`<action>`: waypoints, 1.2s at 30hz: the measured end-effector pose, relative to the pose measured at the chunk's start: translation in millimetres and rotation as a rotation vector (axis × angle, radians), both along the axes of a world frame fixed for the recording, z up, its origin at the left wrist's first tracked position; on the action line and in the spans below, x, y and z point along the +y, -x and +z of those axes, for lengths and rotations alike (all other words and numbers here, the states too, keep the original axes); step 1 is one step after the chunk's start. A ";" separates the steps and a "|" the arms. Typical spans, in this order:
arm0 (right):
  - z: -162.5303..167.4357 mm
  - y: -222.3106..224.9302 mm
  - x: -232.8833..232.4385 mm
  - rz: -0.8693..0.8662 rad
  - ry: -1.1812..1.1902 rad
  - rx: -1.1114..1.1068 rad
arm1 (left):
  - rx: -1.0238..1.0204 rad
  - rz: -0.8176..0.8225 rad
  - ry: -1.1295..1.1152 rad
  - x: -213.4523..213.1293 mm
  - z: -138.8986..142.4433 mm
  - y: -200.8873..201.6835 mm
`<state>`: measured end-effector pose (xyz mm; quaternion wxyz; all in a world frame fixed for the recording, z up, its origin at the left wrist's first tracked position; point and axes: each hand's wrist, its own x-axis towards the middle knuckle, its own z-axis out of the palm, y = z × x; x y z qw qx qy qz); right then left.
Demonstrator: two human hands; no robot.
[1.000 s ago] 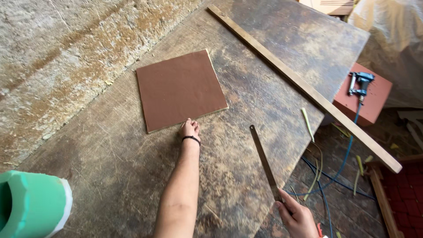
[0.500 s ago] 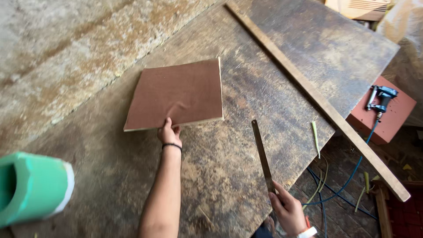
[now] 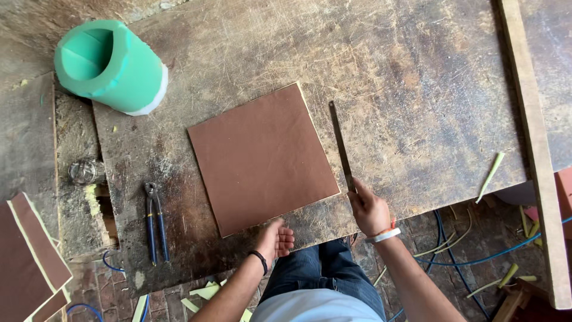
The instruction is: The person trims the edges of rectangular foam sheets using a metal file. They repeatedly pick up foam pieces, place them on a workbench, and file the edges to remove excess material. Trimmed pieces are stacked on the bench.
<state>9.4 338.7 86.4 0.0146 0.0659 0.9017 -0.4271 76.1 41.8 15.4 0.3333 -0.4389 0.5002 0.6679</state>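
Wooden bench (image 3: 417,89): scarred and uneven, so I'd expect anything laid flat on it to rock.
Brown sheet (image 3: 262,158): lies flat mid-bench, its near corner close to the edge; I judge a nudge could slide it off.
Metal ruler (image 3: 341,143): just beside the sheet's right edge; it may skate.
Right hand (image 3: 369,209): clenched on the ruler's near end.
Left hand (image 3: 275,238): released, fingers loose, at the sheet's near edge.

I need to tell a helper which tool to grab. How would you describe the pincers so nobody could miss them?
Start at the worn wooden table. Left of the brown square sheet, near the table's front edge, lie the pincers: the only blue-handled tool there.
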 end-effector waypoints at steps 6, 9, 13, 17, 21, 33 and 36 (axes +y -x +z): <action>-11.3 42.8 -15.7 0.122 -0.188 -0.002 | 1.005 -0.811 0.912 28.3 10.1 118.7; -28.4 77.9 -29.0 0.176 -0.300 0.032 | 1.073 -1.106 1.145 38.0 5.0 221.5; -51.4 117.7 -39.2 0.193 -0.430 -0.044 | 0.949 -1.200 1.249 52.9 -10.2 309.8; -65.6 145.1 -40.2 0.253 -0.464 0.067 | 0.905 -1.110 1.309 60.9 -23.7 329.0; -72.9 162.0 -41.8 0.294 -0.438 0.146 | 0.829 -1.074 1.347 63.1 -30.1 335.3; -88.3 191.9 -61.9 0.370 -0.585 -0.098 | 0.758 -1.116 1.338 63.2 -39.3 339.7; -80.1 134.6 -42.0 0.388 -0.523 -0.058 | 0.744 -1.143 1.358 63.7 -42.3 339.6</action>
